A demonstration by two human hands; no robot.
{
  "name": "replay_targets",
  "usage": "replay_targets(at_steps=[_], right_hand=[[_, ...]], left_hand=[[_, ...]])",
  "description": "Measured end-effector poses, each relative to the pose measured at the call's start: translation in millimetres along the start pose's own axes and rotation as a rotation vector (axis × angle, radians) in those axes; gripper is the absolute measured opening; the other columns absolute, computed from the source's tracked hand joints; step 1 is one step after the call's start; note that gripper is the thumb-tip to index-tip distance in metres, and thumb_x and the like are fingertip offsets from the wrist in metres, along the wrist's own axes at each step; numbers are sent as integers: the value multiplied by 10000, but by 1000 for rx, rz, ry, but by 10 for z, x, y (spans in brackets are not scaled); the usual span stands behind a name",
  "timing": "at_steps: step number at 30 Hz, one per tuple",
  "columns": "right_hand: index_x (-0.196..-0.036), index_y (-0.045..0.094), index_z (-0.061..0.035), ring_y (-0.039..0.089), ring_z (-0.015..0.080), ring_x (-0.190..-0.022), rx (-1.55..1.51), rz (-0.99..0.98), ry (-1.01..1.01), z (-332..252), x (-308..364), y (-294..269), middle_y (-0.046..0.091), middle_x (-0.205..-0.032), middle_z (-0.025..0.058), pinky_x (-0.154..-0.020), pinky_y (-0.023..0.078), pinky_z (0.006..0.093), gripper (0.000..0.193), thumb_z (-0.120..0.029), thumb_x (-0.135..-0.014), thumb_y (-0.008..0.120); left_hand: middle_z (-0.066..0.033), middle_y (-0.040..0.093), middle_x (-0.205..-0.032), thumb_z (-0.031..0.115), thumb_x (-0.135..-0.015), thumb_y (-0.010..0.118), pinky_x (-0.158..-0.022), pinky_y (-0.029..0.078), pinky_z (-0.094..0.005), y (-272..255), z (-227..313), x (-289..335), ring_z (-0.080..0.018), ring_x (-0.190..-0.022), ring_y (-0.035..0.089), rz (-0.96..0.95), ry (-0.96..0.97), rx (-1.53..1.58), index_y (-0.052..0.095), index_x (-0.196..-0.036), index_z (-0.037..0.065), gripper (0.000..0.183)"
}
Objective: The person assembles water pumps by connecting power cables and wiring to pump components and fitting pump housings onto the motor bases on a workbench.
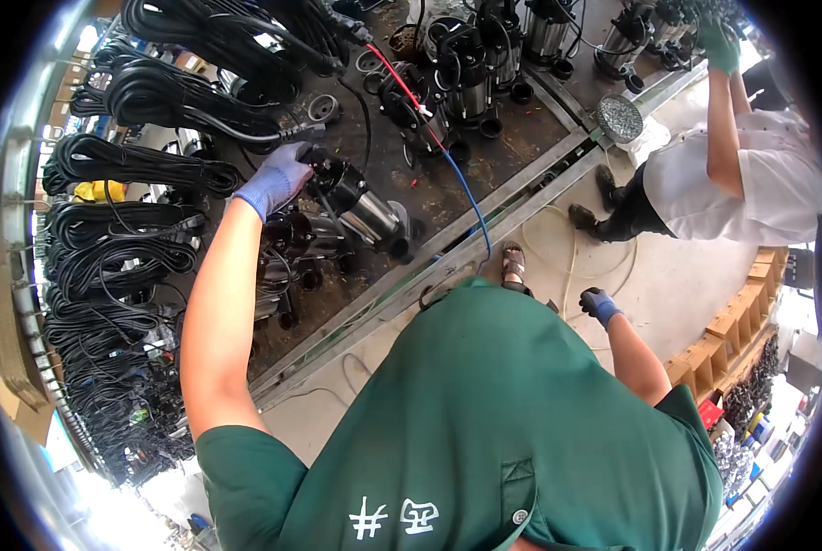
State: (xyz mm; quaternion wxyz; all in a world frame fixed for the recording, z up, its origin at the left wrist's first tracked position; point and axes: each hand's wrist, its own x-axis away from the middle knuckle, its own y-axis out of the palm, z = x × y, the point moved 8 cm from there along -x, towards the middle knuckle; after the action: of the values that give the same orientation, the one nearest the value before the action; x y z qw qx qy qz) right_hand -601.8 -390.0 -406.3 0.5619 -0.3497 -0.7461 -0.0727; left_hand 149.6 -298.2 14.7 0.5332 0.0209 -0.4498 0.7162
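Note:
My left hand [278,179], in a light blue-grey glove, reaches out over the workbench. Its fingers are closed on the black top of a submersible pump [363,204] with a shiny steel body. The pump leans, its lower end toward the bench's near edge. My right hand [599,306], in a blue glove with dark fingertips, hangs over the floor away from the bench. Its fingers are curled in, and nothing shows in them. Beside the held pump stand more steel pumps [312,237], partly hidden by it.
Bundles of coiled black cable [168,96] line the bench's left side. More pumps [466,73] stand farther along. A blue hose [466,188] drops over the metal bench edge [484,216]. At right a co-worker [714,170] stands near a round stool [619,119]; cardboard boxes [728,321] lie behind.

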Motion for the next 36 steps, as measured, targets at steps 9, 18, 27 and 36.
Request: replay_targets(at_steps=[9, 18, 27, 36], right_hand=[[-1084, 708, -79, 701, 183, -773, 118, -23, -57, -355, -112, -213, 744, -931, 57, -622, 521, 322, 302, -318, -929, 608], [-1052, 718, -37, 688, 193, -750, 102, 23, -123, -215, -266, -384, 729, -894, 78, -638, 525, 334, 299, -292, -936, 613], [-1057, 724, -45, 688, 178, -739, 103, 1, -104, 40, -103, -515, 735, -886, 72, -614, 525, 314, 282, -272, -927, 618], [-1034, 748, -37, 706, 222, -776, 240, 105, -120, -16, 124, -779, 755, -870, 110, -751, 563, 371, 370, -337, -870, 609]], left_hand=[[-215, 731, -1014, -10, -867, 517, -815, 521, -379, -407, -765, -412, -340, -945, 692, 219, 34, -658, 722, -1087, 15, 301], [-155, 752, -968, -47, -858, 502, -830, 521, -358, -208, -149, -226, -245, -899, 677, 336, 65, -178, 729, -1052, -2, 303], [-218, 573, -1331, 42, -829, 633, -1088, 435, -468, 442, 329, 1069, -409, -1233, 550, 615, 236, -395, 676, -1187, 18, 361], [-184, 552, -1388, 251, -923, 642, -1084, 363, -579, 815, 1083, 1368, -418, -1274, 495, 1038, 573, -618, 593, -1390, 61, 507]])
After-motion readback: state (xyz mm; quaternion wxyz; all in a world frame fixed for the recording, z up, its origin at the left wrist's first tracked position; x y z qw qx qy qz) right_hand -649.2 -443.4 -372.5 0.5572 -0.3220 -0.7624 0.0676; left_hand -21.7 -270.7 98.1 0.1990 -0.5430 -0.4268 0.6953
